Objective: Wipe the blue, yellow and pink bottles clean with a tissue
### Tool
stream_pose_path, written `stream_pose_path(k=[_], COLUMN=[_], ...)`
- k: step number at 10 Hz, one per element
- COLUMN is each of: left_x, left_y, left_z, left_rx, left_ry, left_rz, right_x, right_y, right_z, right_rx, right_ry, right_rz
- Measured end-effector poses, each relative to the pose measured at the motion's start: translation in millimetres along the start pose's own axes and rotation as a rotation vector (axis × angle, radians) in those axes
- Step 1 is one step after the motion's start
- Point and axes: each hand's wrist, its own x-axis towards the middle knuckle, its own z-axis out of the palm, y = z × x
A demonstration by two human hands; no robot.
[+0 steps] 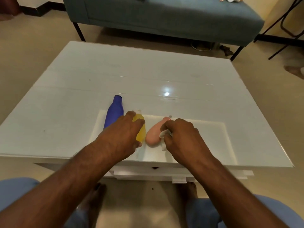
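The left hand point(125, 134) lies curled over the yellow bottle point(141, 130), fingers wrapped on it. The right hand point(179, 134) pinches a crumpled tissue point(162, 134) against the pink bottle point(154, 134). The blue bottle point(114, 112) lies just left of them, all on the white table point(148, 76).
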Motion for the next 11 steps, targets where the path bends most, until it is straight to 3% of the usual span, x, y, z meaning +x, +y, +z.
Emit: stream_pose_path(k=[2, 3, 7, 9, 11], left_x=[-1, 0, 5, 3, -14], left_y=[0, 1, 10, 7, 5], left_z=[-1, -2, 7, 2, -5], left_rx=[-0.003, -0.01, 0.116, 0.065, 0.059], left_ry=[-0.011, -0.028, 0.021, 0.043, 0.15], left_rz=[-0.007, -0.017, 0.085, 0.065, 0.016], right_x=[7, 5, 11, 6, -13], right_y=[15, 17, 13, 22, 34], right_z=[-4, 9, 8, -2, -19], right_rx=[-0.058, -0.141, -0.093, -0.106, 0.066], right_ry=[0.098, -0.048, -0.002, 0.011, 0.267], right_rz=[0.069, 0.083, 0.046, 0.049, 0.09])
